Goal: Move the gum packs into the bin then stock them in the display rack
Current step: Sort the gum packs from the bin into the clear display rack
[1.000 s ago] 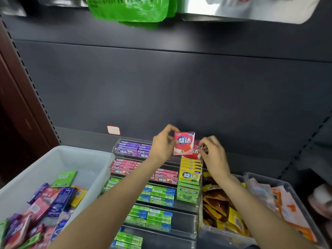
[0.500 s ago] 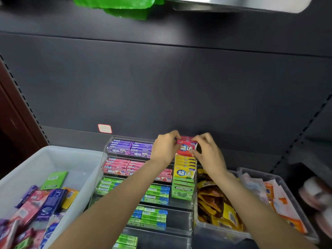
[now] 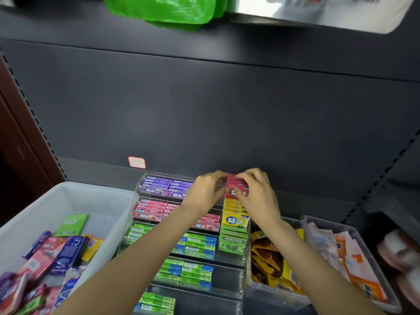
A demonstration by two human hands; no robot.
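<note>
Red cardboard gum pack, held upright a second ago, now lowered into top-right slot of clear acrylic display rack at frame centre. Left hand and right hand both pinch it (seemingly seated, view blurred); white plastic bin lower left still holds more.

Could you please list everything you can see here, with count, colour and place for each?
red gum packs: a few, red, top right slot of the rack, between both hands
display rack: one, clear, stepped tiers, centre
purple gum packs: several, top tier left
pink gum packs: several, second tier
yellow gum packs: several, right column
Doublemint packs: a few, green, below the yellow
green-blue gum packs: many, lower tiers
bin: one, white, left, holding mixed loose packs
snack tubs: two, clear, right
left hand: pinching the red packs
right hand: pinching the red packs
</note>
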